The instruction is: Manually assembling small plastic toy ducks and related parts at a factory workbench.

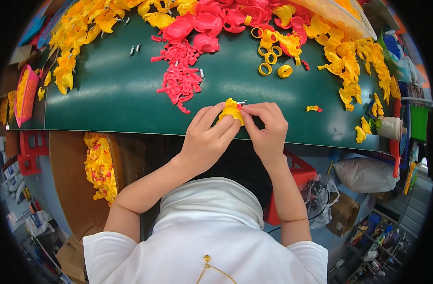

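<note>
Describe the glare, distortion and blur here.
In the head view, faint sheen lies on the green tabletop; black corners surround the fisheye image, and the pink basket at left leans; the handheld yellow piece shows no obvious motion blur.

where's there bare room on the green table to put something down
A wide patch of green table between the left yellow heap and the small red pieces, below two metal bits. Another gap lies between those red pieces and the yellow rings, beyond the held yellow piece. The far middle is crowded with red shells; the right end with yellow parts.
</note>
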`<state>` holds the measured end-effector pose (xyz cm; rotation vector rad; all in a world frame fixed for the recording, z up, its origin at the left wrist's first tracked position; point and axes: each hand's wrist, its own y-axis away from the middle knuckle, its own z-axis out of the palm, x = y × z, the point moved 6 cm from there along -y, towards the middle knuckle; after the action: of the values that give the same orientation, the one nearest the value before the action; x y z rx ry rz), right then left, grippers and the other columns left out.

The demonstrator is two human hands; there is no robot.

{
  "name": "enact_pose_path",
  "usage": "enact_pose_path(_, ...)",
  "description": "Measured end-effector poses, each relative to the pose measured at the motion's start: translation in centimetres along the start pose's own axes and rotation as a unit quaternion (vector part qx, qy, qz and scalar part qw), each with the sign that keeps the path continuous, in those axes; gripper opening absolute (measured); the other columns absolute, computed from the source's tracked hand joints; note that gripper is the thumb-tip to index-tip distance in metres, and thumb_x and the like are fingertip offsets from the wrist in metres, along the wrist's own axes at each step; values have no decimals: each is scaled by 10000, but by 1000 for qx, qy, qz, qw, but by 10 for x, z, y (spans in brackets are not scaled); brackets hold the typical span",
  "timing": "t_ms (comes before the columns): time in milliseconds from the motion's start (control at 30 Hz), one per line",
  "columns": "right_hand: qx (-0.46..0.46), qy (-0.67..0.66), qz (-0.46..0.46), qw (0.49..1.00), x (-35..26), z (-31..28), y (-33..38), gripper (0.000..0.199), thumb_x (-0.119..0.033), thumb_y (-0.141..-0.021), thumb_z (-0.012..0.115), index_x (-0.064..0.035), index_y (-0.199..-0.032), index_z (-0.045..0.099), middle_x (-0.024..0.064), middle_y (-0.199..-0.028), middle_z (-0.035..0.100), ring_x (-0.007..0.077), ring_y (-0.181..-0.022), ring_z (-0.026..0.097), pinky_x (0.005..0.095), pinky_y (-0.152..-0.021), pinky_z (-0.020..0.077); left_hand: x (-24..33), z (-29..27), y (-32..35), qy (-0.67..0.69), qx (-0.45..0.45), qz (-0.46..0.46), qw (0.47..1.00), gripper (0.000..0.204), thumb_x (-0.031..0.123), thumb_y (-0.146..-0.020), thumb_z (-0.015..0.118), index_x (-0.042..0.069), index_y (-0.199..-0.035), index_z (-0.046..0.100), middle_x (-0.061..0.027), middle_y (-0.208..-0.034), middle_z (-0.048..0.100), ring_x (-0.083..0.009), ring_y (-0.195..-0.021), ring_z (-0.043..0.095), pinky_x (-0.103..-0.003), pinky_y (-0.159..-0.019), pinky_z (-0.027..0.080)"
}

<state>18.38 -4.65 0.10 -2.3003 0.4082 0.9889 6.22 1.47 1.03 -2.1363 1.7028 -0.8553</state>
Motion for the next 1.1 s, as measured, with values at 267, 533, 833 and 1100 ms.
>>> enact_pose_path(267, -110, 98, -55, 988, -10, -13, -18, 126, -123, -803, 717, -54, -908, 716, 52, -970, 611, 263, -1022, 487, 368, -883, 411, 1, -3, 1, -15, -1, 5, 1000, 215, 83, -720, 662, 42, -930, 647, -71, -917, 576, -300, -1074, 568, -416, -865, 490)
enact_pose_path(533, -77, 129, -126, 981, 1, 5, -24, 204, -42, -734, 740, -94, -931, 718, 38, -951, 583, 233, -918, 534, 336, -762, 470, -9, -15, 21, -70, -29, -62, 995, 306, 133, -682, 735, 84, -969, 643, -40, -1030, 603, -324, -1142, 477, -425, -923, 446)
enact_pose_path(833, -80, 15, -32, 996, 6, -7, -18, 168, 11, -837, 644, -41, -995, 674, 72, -965, 625, 216, -849, 608, 300, -737, 491, -10, -7, 19, 1, 18, -83, 996, 336, 172, -667, 803, 20, -922, 646, -77, -998, 606, -420, -1188, 471, -447, -966, 451)
enact_pose_path(1100, -179, -311, 325, 875, 20, 7, -1, 145, -77, -929, 611, 43, -1003, 646, 56, -806, 662, 76, -727, 610, 186, -626, 466, -14, -8, 16, 34, 15, -54, 998, 339, 170, -648, 798, 8, -906, 648, -70, -945, 598, -400, -1194, 500, -440, -952, 482)
